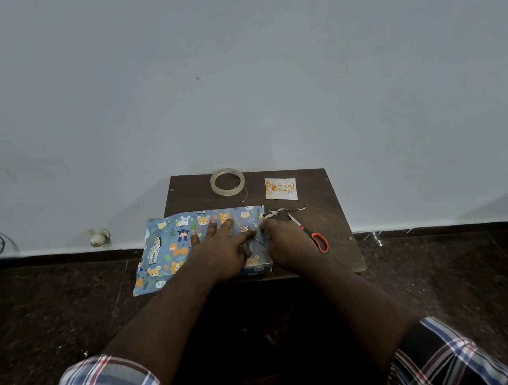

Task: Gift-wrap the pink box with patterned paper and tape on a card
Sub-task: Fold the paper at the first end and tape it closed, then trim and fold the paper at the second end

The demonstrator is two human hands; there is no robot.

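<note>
Mostly flat patterned paper (pixel 171 247), rectangular card (pixel 280 188)

On the small brown table (pixel 338 246): one wrapped parcel (pixel 171 247) in animal-print paper, one roll of clear tape (pixel 227 182), one card (pixel 280 188), one pair of red-handled scissors (pixel 312 233), one paper strip (pixel 285 210). Over the table, two hands.

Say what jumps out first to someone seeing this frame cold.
The box wrapped in blue animal-print paper on the small dark table, hanging over its left edge. The left hand presses flat on top while the right hand works the fold at the box's right end. Behind lie a tape roll and a card; red-handled scissors sit to the right.
</note>
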